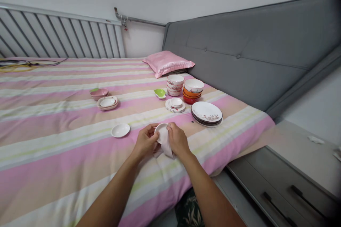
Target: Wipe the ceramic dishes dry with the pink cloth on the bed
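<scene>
My left hand (145, 142) grips the rim of a small white dish (160, 129), held tilted above the striped bedspread (66, 124). A pale cloth (165, 145) is pressed against the dish's inner face by my right hand (177, 139), and the cloth's loose end hangs down below both hands. Both hands are closed, and they meet at the dish near the front edge of the bed.
Another small white dish (120, 130) lies left of my hands. Further back are a pink dish (98, 93), a cream tray (107, 103), a green dish (160, 93), stacked saucers (175, 105), bowl stacks (175, 84) (193, 90), stacked plates (206, 113) and a pink pillow (167, 62). A grey drawer unit (290, 170) stands right.
</scene>
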Available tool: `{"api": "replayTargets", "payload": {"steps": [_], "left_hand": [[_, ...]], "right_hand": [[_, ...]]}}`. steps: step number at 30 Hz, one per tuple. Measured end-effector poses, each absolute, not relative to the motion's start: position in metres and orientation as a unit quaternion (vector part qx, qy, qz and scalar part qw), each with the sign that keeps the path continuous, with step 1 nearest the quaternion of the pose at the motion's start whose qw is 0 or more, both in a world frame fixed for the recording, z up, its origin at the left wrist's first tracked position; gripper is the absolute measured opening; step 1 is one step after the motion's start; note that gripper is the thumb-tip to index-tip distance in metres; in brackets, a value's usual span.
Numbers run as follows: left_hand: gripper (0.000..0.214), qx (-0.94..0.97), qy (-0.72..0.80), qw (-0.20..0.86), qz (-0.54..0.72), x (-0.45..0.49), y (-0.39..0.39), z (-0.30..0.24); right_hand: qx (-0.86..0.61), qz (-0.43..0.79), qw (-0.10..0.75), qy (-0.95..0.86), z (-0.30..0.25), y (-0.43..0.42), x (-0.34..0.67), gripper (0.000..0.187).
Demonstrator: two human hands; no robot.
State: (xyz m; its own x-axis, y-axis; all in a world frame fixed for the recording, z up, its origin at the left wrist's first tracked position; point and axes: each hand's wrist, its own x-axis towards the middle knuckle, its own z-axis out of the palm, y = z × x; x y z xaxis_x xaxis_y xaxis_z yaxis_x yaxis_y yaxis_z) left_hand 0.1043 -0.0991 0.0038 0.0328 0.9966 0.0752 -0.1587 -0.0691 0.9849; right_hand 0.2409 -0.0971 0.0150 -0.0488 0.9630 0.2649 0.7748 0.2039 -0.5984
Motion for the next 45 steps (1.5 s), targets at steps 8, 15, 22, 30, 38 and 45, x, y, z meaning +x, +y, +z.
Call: {"api": "replayTargets", "payload": {"steps": [8, 15, 22, 30, 38, 45], "left_hand": [[0.031, 0.490, 0.443, 0.479, 0.578, 0.109, -0.102, 0.007], [0.030, 0.493, 0.447, 0.451, 0.594, 0.109, -0.103, 0.008], [0.030, 0.520, 0.426, 0.426, 0.605, 0.110, -0.104, 0.006], [0.036, 0.599, 0.503, 0.341, 0.522, 0.097, -0.100, 0.006], [0.021, 0.674, 0.595, 0.220, 0.379, 0.094, -0.103, 0.002], [0.025, 0.673, 0.538, 0.300, 0.410, 0.100, -0.103, 0.003]], "right_hand": [[-0.632, 0.172, 0.360, -0.665, 0.009, -0.096, 0.233, 0.024], [-0.649, 0.174, 0.361, -0.647, 0.010, -0.099, 0.226, 0.026], [-0.657, 0.184, 0.360, -0.636, 0.007, -0.099, 0.223, 0.025], [-0.663, 0.075, 0.301, -0.681, 0.018, -0.105, 0.227, 0.020], [-0.605, -0.088, 0.244, -0.752, 0.021, -0.108, 0.226, 0.011], [-0.596, -0.094, 0.257, -0.755, 0.023, -0.109, 0.227, 0.011]]}}
